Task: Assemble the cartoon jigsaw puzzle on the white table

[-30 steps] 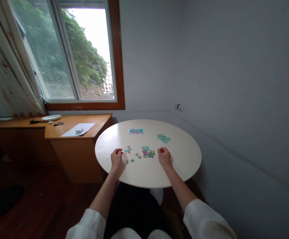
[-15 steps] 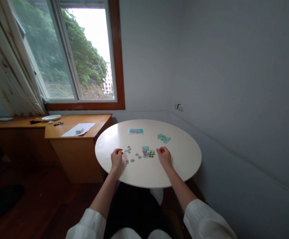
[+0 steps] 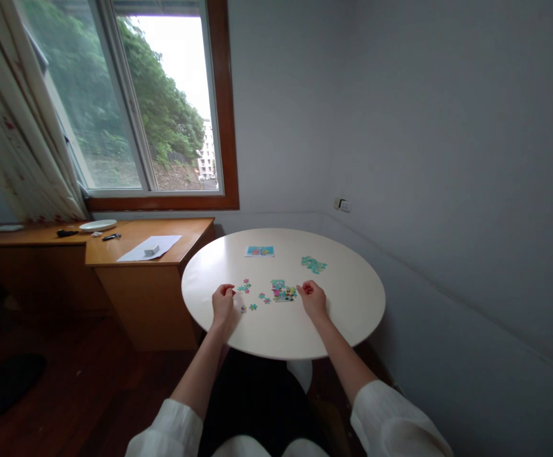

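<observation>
A partly joined jigsaw patch (image 3: 283, 291) lies near the middle of a round white table (image 3: 352, 317). My right hand (image 3: 311, 299) rests just right of it, fingers curled closed, touching its right edge; anything it holds is too small to see. My left hand (image 3: 223, 303) lies on the table with fingers curled, next to several loose pieces (image 3: 247, 293). A small picture card (image 3: 259, 251) lies farther back. A heap of teal pieces (image 3: 313, 264) sits at the back right.
A wooden desk (image 3: 128, 279) stands left of the table, with a sheet of paper (image 3: 150, 248) and a white plate (image 3: 98, 225) on it. A window (image 3: 152, 108) is behind it. Grey walls close in on the right, with a wall socket (image 3: 341, 205).
My right hand has slid a little left, up to the joined patch. My left hand has stayed where it was.
</observation>
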A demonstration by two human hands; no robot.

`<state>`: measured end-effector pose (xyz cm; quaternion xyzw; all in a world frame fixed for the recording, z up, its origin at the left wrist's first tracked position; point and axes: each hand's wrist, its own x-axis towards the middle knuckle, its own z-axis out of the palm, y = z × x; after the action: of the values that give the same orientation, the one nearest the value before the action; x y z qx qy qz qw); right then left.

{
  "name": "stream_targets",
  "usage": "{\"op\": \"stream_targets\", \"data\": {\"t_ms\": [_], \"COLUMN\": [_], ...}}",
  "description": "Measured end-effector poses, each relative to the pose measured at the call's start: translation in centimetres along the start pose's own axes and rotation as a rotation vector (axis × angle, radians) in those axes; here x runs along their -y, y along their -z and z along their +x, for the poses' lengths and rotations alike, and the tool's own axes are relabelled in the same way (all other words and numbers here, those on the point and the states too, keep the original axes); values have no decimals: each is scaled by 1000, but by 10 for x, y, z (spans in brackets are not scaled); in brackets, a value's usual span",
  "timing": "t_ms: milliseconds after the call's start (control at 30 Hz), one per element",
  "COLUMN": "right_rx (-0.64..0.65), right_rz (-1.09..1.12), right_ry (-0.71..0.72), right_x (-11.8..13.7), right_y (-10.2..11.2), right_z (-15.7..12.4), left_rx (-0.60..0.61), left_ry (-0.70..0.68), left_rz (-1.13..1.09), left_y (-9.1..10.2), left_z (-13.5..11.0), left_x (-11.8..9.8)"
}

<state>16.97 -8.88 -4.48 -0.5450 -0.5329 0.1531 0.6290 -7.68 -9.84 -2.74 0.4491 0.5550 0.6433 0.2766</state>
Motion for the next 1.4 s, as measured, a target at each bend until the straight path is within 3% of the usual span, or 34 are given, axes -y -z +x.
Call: {"op": "stream_targets", "data": {"t_ms": [200, 533, 767, 1000, 1167, 1400], "right_rx": [-7, -13, 1, 4, -1, 3], "right_rz": [-34, 73, 125, 127, 128, 115], "right_ry": [36, -78, -95, -107, -110, -105], "right_x": [2, 8, 7, 9, 10, 5], "right_y": [0, 0, -2, -2, -2, -3], "right_z": [-1, -1, -1, -3, -3, -1], "left_rx": [4, 74, 96, 256, 356, 384], "left_ry": [-2, -62, -87, -24, -24, -95], "left_rz": [35, 548, 675, 948, 962, 872], "left_y": [-4, -31, -43, -50, -52, -47], "left_z": [2, 28, 30, 36, 34, 36], "left_x": [2, 1, 4, 0, -9, -4]}}
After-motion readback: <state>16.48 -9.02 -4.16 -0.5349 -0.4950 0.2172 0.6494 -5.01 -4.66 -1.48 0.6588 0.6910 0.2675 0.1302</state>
